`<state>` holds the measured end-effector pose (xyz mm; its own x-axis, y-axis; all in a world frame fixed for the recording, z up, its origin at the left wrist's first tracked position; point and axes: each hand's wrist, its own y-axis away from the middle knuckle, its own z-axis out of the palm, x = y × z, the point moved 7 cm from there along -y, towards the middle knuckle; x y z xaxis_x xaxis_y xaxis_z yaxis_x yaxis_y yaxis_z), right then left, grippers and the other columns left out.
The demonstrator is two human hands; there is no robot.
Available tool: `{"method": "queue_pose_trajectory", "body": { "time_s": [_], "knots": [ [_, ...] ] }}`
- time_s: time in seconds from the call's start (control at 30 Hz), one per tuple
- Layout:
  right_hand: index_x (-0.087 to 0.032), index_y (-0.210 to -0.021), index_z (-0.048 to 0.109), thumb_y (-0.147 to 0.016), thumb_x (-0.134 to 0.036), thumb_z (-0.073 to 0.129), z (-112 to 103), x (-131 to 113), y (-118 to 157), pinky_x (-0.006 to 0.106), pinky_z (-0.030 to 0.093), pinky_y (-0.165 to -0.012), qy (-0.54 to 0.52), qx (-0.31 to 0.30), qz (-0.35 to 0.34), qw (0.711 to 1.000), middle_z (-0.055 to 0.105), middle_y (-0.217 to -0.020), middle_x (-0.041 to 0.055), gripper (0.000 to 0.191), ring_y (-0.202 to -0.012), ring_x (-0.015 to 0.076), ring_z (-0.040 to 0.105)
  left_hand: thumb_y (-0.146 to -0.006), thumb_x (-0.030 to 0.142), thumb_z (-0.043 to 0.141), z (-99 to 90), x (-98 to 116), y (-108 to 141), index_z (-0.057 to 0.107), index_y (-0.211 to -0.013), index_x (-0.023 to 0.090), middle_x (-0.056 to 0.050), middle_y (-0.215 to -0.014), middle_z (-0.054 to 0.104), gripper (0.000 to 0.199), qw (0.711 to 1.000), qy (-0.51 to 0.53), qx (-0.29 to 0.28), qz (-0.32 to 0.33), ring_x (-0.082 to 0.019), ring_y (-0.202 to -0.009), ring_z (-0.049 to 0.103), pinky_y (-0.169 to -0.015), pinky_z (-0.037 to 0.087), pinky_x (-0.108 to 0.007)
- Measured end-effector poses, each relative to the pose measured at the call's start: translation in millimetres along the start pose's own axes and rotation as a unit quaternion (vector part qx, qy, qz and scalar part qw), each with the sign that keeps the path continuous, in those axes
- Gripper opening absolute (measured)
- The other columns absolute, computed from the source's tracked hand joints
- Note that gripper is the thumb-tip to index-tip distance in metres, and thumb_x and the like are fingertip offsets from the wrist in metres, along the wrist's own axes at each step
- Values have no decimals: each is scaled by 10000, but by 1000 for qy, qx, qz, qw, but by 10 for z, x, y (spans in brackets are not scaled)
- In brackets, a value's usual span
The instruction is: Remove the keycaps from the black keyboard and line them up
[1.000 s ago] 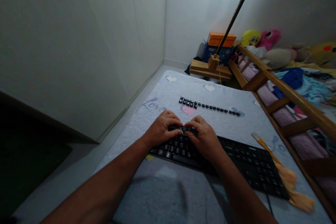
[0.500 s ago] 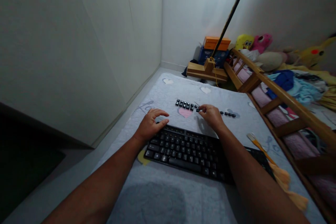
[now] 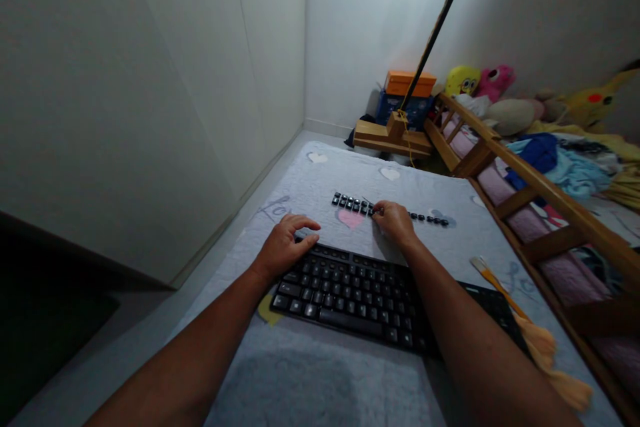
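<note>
My left hand (image 3: 286, 247) rests at the upper left corner of a black keyboard (image 3: 350, 321), fingers and thumb apart, holding nothing. Beyond the keyboard, my right hand (image 3: 393, 220) is closed at the fingertips, low over the cloth. A thin metal tool (image 3: 367, 201) pokes out to the left from its fingers. One small black keycap (image 3: 371, 212) is at those fingertips, by the end of a double row of loose keycaps (image 3: 349, 202). More keycaps (image 3: 429, 219) lie in a line to the right of that hand. My right forearm hides part of the keyboard.
A brush with an orange handle (image 3: 495, 279) and an orange cloth (image 3: 543, 340) lie right of the keyboard. A wooden bed rail (image 3: 545, 193) runs along the right side, a pale cabinet (image 3: 200, 113) along the left. A wooden stand (image 3: 393, 135) is beyond the far edge.
My right hand has moved slightly left and down with the thin tool, bringing the keycap to the end of the double row. The left hand stays at the keyboard corner.
</note>
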<state>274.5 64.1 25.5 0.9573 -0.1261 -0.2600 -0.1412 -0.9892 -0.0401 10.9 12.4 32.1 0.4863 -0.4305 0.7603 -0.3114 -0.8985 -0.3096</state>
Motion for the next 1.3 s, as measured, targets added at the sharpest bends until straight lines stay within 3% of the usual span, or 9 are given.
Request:
{"method": "queue_pose_trajectory", "body": {
  "time_s": [0.67,0.9,1.0,1.07,1.13,1.23,1.3],
  "knots": [
    [-213,-983,733,-765,-189,595,-13,-16,38,267,428,-761,-24,11,-2,1000,733,-921,80,259,-885,208,650,-810,321,604,17,-2,19,691,-925,205,-38,-964,684,185,1000,0,-10,-3,-222,-985,595,-939,438,-398],
    [-162,-929,725,-804,-253,524,-274,-40,131,269,437,-785,-81,61,-17,995,712,-882,73,254,-855,194,634,-819,340,583,22,8,16,690,-920,208,-44,-971,687,198,1000,0,-14,2,-230,-999,594,-951,433,-406],
    [-144,-897,696,-867,-256,338,-514,-33,312,275,455,-774,-154,97,-26,983,690,-874,76,377,-849,186,625,-835,335,560,36,19,6,690,-919,204,-43,-972,691,203,1000,3,-24,2,-226,-994,596,-965,421,-417],
    [-149,-822,663,-868,-251,277,-655,-24,522,284,467,-675,-310,114,-37,943,656,-778,67,402,-742,183,607,-845,327,546,58,24,1,690,-919,201,-42,-978,692,206,999,10,-32,6,-218,-983,603,-955,429,-406],
    [-173,-778,641,-886,-293,292,-738,-75,785,276,456,-642,-388,109,-65,913,626,-764,47,384,-712,172,579,-854,323,535,82,31,-1,689,-915,197,-45,-982,693,207,999,18,-39,12,-211,-978,609,-937,442,-384],
    [-191,-799,607,-924,-359,308,-696,-165,1170,254,392,-520,-427,61,-52,901,523,-632,-3,366,-562,142,483,-873,335,520,114,49,3,684,-914,194,-47,-981,693,220,998,23,-48,20,-205,-981,610,-923,449,-362],
    [-198,-847,596,-931,-377,362,-598,-256,1364,244,359,-495,-417,10,-44,908,479,-588,-28,307,-527,132,453,-882,344,512,126,60,8,684,-915,193,-46,-976,692,231,998,23,-52,21,-204,-975,611,-917,450,-358]
  ]
}}
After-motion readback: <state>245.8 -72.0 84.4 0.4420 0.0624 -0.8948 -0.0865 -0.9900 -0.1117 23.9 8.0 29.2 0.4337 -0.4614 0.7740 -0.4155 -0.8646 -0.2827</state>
